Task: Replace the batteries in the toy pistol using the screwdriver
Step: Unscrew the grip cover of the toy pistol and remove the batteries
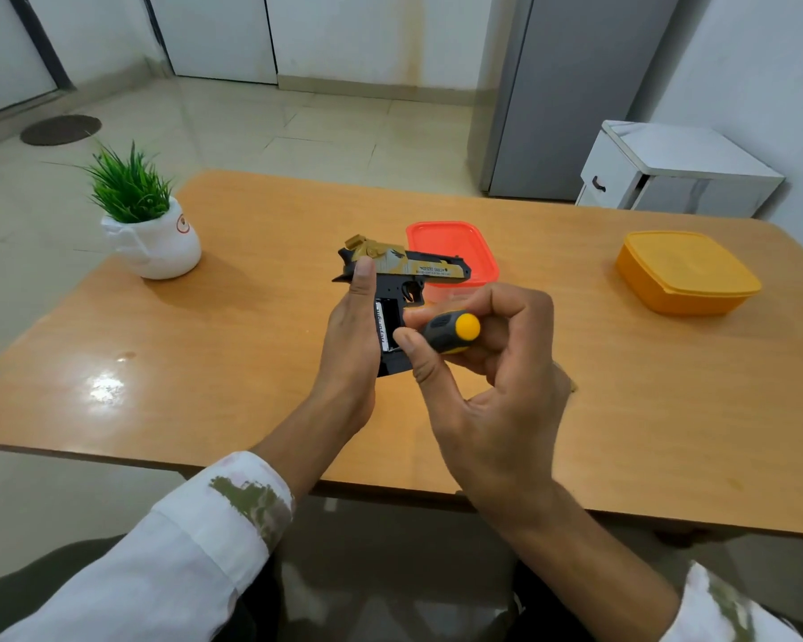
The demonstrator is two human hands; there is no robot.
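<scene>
Steadying: left hand (348,335) grips tan-and-black plastic toy pistol (404,266).
Prying: right hand (497,391) pinches black-and-yellow screwdriver (450,333); lever silver battery (381,326) out gently, imo.

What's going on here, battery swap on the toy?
A person holds the toy pistol in the left hand above the table, its open battery compartment facing them. One battery shows inside. The right hand grips the screwdriver, pointed at the compartment; its tip is hidden. A red container and a yellow container sit behind.
</scene>
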